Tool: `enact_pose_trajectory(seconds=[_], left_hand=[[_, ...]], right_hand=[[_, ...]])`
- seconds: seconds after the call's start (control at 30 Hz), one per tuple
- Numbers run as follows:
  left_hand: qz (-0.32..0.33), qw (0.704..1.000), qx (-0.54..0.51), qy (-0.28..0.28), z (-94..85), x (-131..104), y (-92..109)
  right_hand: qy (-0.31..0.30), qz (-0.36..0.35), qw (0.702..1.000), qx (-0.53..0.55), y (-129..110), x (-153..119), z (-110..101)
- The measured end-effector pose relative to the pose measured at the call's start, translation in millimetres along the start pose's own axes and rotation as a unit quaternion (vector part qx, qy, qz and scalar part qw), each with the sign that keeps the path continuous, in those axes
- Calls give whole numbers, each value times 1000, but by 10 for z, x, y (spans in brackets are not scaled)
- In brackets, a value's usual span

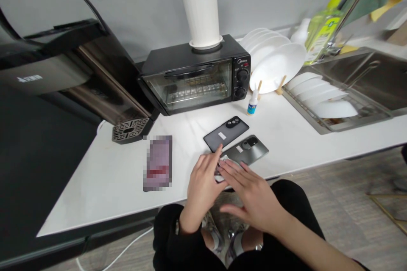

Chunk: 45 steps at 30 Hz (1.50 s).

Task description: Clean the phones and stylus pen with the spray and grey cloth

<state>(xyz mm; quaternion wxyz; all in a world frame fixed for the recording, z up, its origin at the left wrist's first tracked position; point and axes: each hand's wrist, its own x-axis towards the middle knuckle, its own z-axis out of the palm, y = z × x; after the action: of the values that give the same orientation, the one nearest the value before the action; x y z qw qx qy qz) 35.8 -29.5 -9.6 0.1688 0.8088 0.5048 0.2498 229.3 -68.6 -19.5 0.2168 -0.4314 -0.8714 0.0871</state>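
1. Handling is looking unfinished: the left hand point(203, 178) and the right hand point(254, 197) are meeting just below the centre of the frame, over the lower-left end of a grey phone point(249, 154).
2. As for what is done, the grey phone is lying back upward on the white counter point(114, 190), and a dark phone point(230, 134) is lying the same way just above it, right of centre.
3. As for what is left, a pale thing point(224, 159) is sitting at the fingertips, not yet put aside.
4. The left fingers are bending gently, with the index finger pointing toward the top of the frame; the right fingers are stretching out almost straight, close together, the thumb spreading away below.
5. The hands are covering most of the pale thing, so it is perhaps a sheet or wrapper; whether either hand is gripping it, I cannot tell.
6. The grey phone is showing a soft sheen, a rounded camera block point(249, 142) toward its upper-right end and a small white label point(239, 149) beside that; its lower-left end is hiding under the hands.
7. A small bottle point(252, 103) is standing above both phones, just right of centre.
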Motion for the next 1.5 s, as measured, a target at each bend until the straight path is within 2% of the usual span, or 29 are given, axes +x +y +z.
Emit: enact_pose_trajectory(seconds=[0.1, 0.2, 0.27, 0.33, 0.4, 0.43, 0.53, 0.6, 0.63, 0.73, 0.83, 0.93, 1.03, 1.1, 1.17, 1.27, 1.33, 1.4, 1.5], left_hand=[[-6, 1000, -8, 1, -11, 9, 16], [-7, 1000, -16, 2, -13, 19, 18], [-4, 1000, -19, 3, -11, 22, 12], [-3, 1000, -19, 3, -10, 20, 7], [-6, 1000, -21, 1, -7, 15, 7], [-7, 1000, -22, -1, -5, 13, 9], [-5, 1000, -24, 1, 4, 9, 17], [-5, 1000, -22, 2, 6, 9, 19], [-6, 1000, -20, 2, 4, 10, 19], [-7, 1000, -9, -3, -6, 12, 18], [-4, 1000, -3, -7, -14, 11, 18], [0, 1000, -4, -4, -8, 12, 20], [-1, 1000, -4, 1, 0, 17, 23], [-2, 1000, -4, 4, -1, 18, 25], [-4, 1000, 0, 5, -7, 17, 25], [-1, 1000, 2, -4, -10, 10, 15], [3, 1000, 0, -3, -3, 6, 2], [4, 1000, 0, 1, 8, 5, -15], [1, 1000, 2, 0, 19, 5, -35]], right_hand=[[26, 61, 997, -37, 300, -146, -131], [75, 127, 986, -79, 502, -79, -148], [74, 105, 990, -60, 390, 27, -78], [45, 45, 998, -20, 178, 69, -17], [8, -1, 1000, 9, 57, 1, -17], [-1, -3, 1000, 8, 72, -60, -44], [27, 72, 996, -48, 342, -187, -159], [64, 126, 986, -83, 486, -139, -175], [73, 132, 985, -85, 487, -84, -149], [49, 63, 996, -36, 227, 64, -16], [14, -2, 1000, 11, 23, 12, 10], [33, 50, 998, -26, 228, -133, -90], [74, 124, 987, -73, 459, -91, -136], [73, 109, 990, -62, 394, 19, -87], [44, 52, 997, -25, 205, 88, -29], [-1, -3, 1000, 11, 61, 10, -39], [2, 23, 1000, -10, 189, -94, -110], [28, 78, 995, -50, 396, -134, -173], [62, 128, 987, -79, 496, -19, -146]])
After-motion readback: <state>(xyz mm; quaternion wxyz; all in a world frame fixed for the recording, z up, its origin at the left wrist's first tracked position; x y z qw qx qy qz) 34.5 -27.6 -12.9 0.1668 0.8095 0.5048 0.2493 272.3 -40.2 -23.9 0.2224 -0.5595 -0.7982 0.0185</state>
